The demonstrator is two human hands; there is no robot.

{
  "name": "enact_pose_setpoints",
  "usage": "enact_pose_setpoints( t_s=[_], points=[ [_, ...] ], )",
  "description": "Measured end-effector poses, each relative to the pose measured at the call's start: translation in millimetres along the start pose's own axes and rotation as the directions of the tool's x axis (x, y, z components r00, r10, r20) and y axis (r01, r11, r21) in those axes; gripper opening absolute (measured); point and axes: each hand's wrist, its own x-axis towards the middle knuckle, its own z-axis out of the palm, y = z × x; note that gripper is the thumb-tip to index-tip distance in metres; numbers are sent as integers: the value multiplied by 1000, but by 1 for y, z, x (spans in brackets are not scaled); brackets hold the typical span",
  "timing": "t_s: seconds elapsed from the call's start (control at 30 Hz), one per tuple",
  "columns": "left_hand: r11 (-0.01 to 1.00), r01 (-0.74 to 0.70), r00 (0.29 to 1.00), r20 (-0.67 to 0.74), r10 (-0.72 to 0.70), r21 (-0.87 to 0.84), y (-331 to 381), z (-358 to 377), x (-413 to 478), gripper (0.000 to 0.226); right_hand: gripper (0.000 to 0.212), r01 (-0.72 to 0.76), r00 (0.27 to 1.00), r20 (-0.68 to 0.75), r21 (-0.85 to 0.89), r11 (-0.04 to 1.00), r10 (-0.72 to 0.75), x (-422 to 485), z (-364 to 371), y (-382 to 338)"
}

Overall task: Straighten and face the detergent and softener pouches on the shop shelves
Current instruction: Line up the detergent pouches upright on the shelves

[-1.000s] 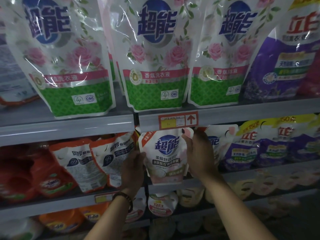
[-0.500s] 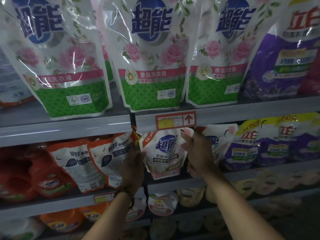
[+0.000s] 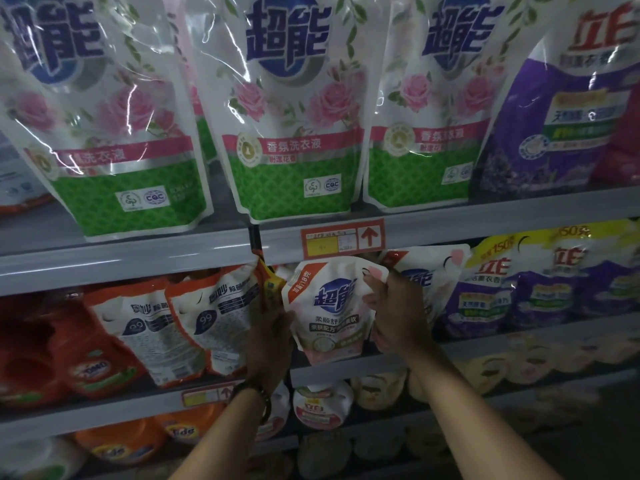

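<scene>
Moved: softener pouch [image 3: 327, 317] looks slightly more tilted than a second ago, as I see it.
Left hand [image 3: 270, 341]: fingers clamped on its left edge.
Right hand [image 3: 394, 313]: fingers pinching its top-right corner.
Place: standing on the middle shelf [image 3: 485, 344].

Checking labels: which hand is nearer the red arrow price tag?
Right. The right hand pinches the white pouch at its top corner, just below the price tag; the left hand holds its lower left edge.

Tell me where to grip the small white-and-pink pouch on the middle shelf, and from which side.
Take the white-and-pink pouch by its side seams from the front, one hand per edge, where the right hand and left hand are. It stands roughly upright with a bulging belly, and neighbouring pouches crowd both sides.
</scene>
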Motion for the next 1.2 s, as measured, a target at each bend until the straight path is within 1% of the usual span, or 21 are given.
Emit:
enact_pose_setpoints(
  t_s=[0.03,0.07,0.1,0.17,0.27,0.3,0.4,0.5,0.57,0.7,0.73,0.8,0.9,1.0,1.03,1.13,1.2],
  points=[
    [1000,-19,1000,-8,19,-15,7,0,-3,15,26,10,1000,-1,11,1000,-10,1,-1,-2],
    [1000,-26,999,-18,26,8,15,0,-10,6,26,8,1000,-5,-9,1000,-8,1,-1,-3],
    [999,-50,998,-28,50,15,16,1,-13,5,26,20,1000,-14,-21,1000,-20,1,0,1],
    [997,-66,997,-42,67,26,22,5,-18,9,25,36,999,-17,-28,999,-36,1,-1,1],
    [998,-42,997,-69,45,44,36,6,-22,19,26,49,999,-17,-55,997,-50,-1,0,0],
    [998,-42,997,-68,46,46,39,6,-22,19,26,56,998,-16,-70,996,-57,-2,0,-1],
    [999,-30,1000,-2,30,44,44,4,-25,14,21,141,985,-73,-191,971,-157,-2,-3,-4],
    [991,-88,996,21,86,101,46,2,-24,11,19,204,961,-131,-267,942,-245,-3,-6,-5],
    [985,-114,993,15,113,133,51,2,-29,8,18,195,962,-141,-249,949,-235,-8,-7,-6],
    [983,-102,995,-6,104,151,51,-3,-38,21,25,216,954,-178,-143,966,-240,-17,-7,-6],
    [983,-96,995,-19,100,159,50,-5,-41,20,28,214,953,-194,-117,970,-234,-20,-6,-6],
    [986,-48,994,-89,63,162,46,-11,-44,14,29,189,954,-220,-89,978,-205,-26,-4,-4],
    [983,24,978,-208,14,180,40,-21,-48,4,28,131,975,-177,-16,991,-131,-36,4,-3],
    [979,47,964,-265,7,197,34,-35,-54,4,23,125,990,-67,35,992,-122,-44,20,0],
    [980,38,958,-286,19,193,32,-40,-58,6,21,128,991,-31,38,991,-127,-47,26,0],
    [990,-14,934,-351,63,138,28,-56,-67,19,19,145,988,46,25,989,-146,-59,45,-8],
    [990,-18,926,-372,68,137,24,-69,-67,24,16,131,986,98,18,991,-132,-66,59,-15]
  ],
)
